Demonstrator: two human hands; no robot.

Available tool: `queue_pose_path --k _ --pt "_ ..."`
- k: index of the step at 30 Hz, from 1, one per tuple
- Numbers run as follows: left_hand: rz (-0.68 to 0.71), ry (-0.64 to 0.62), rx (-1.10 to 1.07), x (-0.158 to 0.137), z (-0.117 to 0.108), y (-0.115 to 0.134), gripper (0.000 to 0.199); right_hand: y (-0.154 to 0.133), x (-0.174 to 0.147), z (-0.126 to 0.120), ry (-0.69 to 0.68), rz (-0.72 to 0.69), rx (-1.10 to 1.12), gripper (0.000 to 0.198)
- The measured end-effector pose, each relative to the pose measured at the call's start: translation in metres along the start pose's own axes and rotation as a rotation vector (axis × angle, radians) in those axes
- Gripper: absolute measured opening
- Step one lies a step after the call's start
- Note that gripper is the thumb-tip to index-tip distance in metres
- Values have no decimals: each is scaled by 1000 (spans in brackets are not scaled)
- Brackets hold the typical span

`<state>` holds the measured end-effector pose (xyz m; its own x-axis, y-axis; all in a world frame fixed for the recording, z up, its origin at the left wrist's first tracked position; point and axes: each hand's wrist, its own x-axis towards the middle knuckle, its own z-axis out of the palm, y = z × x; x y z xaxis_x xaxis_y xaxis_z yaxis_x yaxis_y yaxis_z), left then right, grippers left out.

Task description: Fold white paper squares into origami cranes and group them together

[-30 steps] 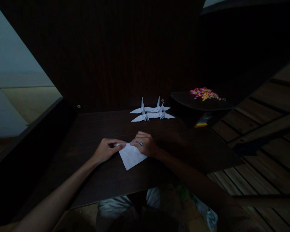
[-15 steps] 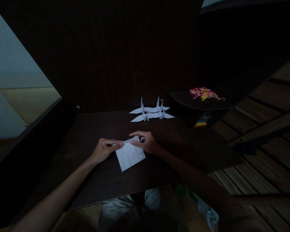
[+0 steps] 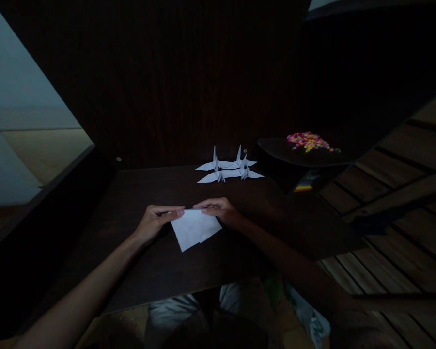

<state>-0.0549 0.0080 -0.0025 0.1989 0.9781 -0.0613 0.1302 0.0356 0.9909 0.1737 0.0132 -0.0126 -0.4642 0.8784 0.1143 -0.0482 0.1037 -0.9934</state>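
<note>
White paper: one piece, folded; lying slantwise above the near middle of the dark desk, between the two hands, its lower edge showing a small step where layers are meeting unevenly.

Left hand: clamping the upper left edge of the paper, thumb lying on the near face, fingers running along the far side.

Right hand: clamping the upper right edge in like fashion, thumb facing the left thumb across a short gap.

Paper birds: four, white, folded; standing close together in two rows beyond the hands, near the back board, their slim points rising upright.

Small beads: many, pink, yellow and purple; lying in a loose heap on the rounded shelf, right of the birds.

Box: partly hidden, showing a yellow band; sitting beneath the shelf, its label too dark for reading.

Trousers: pale; showing below the desk's near edge.

Wooden slats: running along the right side.
</note>
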Motion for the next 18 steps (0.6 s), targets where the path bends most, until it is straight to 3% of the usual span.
queue_pose_path --k 9,18 --pt "-106 -102 -278 -5 2 11 24 0 2 -3 -23 -71 143 20" --pt "-41 -157 -267 -4 -2 6 21 -5 -2 -1 -27 -131 23 13"
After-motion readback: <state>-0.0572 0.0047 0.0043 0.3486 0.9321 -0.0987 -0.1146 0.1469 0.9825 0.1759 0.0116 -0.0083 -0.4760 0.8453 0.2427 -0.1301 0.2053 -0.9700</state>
